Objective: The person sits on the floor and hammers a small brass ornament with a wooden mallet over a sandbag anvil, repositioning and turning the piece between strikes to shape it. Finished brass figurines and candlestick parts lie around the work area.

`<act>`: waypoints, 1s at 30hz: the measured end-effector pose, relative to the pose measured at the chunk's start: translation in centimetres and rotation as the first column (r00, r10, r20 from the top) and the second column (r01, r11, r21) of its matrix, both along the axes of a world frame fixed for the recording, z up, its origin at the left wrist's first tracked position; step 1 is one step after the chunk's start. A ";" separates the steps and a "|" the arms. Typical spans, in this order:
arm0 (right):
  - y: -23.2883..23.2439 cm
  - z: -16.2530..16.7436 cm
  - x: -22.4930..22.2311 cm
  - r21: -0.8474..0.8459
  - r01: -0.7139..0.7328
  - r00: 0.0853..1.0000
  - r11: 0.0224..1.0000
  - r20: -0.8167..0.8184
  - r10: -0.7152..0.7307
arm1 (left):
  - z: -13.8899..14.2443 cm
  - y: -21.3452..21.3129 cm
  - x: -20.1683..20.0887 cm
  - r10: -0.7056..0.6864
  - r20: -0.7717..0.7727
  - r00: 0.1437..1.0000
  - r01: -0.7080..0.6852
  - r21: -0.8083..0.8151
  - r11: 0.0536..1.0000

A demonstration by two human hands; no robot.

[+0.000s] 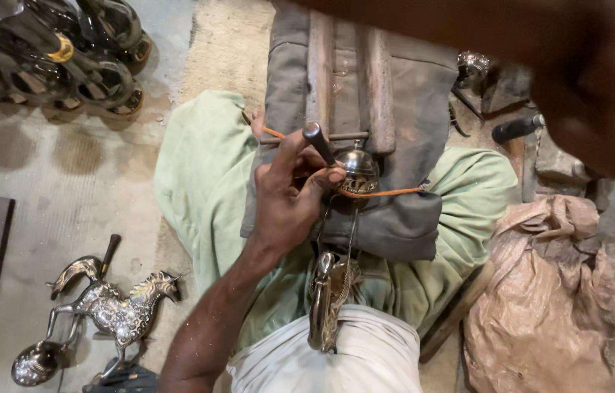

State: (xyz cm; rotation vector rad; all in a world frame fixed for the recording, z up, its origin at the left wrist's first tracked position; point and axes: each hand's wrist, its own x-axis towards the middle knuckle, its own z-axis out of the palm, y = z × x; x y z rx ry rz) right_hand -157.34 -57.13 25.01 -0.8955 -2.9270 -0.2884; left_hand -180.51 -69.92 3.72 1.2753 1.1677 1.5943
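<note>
head view looked down on a lap in pale green cloth [198, 175], with a grey cloth pad [395, 94] spread over it and two wooden bars [377, 87] lying on the pad. right of the lap sat a crumpled brown sack [540, 291]; its mouth was folded shut and its contents could not be told. on the floor at left stood a silver horse figure [114, 309] with gold mane. the left hand [289, 196] sat at the middle of the pad, fingers [322, 177] curled tight around a dark-tipped tool [318, 142] and pressed against a small metal piece [358, 169], domed, shiny silver, engraved, with an orange cord [387, 192] running beneath it. the right arm [584, 65] blurred across the top corner; its hand was out of sight.
</note>
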 end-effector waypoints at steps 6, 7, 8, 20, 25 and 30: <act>-0.7 1.1 -1.0 -0.165 0.034 0.997 0.986 -0.069 -0.046 | -0.3 -0.4 0.4 0.034 -0.054 0.998 -0.031 0.066 0.997; -0.8 1.3 -1.1 -0.241 0.038 0.990 0.970 -0.121 -0.069 | -0.3 -0.4 0.4 0.021 -0.015 1.000 -0.020 0.054 0.998; -0.9 1.4 -1.2 -0.314 0.036 0.980 0.949 -0.174 -0.095 | -0.4 -0.4 0.6 0.009 0.023 1.000 -0.010 0.044 0.999; -0.7 1.6 0.2 0.233 -0.026 0.988 0.972 0.155 -0.011 | 0.0 -0.3 1.4 0.003 0.093 0.996 -0.002 -0.010 1.000; -0.5 1.8 0.3 0.176 -0.006 0.997 0.984 0.072 -0.007 | -0.1 -0.3 1.2 -0.014 0.076 0.997 0.015 -0.013 1.000; -1.7 1.8 0.1 0.069 0.135 0.991 0.988 -0.025 -0.134 | -0.6 -0.1 1.1 -0.035 0.081 0.996 0.036 -0.008 0.999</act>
